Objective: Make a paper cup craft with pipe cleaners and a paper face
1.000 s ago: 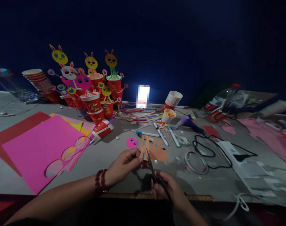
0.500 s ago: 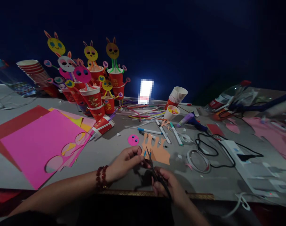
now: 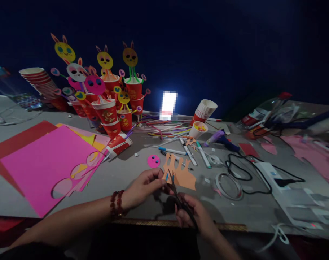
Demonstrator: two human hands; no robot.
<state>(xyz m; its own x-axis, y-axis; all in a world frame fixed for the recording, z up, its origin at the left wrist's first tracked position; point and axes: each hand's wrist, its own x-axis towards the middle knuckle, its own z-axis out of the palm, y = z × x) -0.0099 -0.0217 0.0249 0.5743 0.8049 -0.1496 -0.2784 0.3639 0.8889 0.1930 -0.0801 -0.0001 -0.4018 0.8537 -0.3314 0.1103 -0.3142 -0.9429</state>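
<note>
My left hand (image 3: 149, 182), with a red bead bracelet at the wrist, pinches the left edge of an orange piece of paper (image 3: 186, 177). The paper has a jagged, cut-out upper edge and small blue marks near its left side. My right hand (image 3: 191, 211) is closed around dark scissors (image 3: 180, 202), whose blades point up and lie over the paper's left part by the blue marks. Just beyond my left hand lies a pink paper disc (image 3: 153, 161) with drawn eyes.
Pink and red paper sheets (image 3: 45, 159) lie at left. Behind them stand red cups with paper rabbit faces (image 3: 105, 112). Several markers (image 3: 188, 151), a tape roll (image 3: 228, 186), a glue gun (image 3: 226, 141) and a power strip (image 3: 283, 198) with cables lie ahead and at right.
Almost nothing differs. Both hands, the scissors and the orange paper keep nearly the same place; the view has shifted very slightly.
</note>
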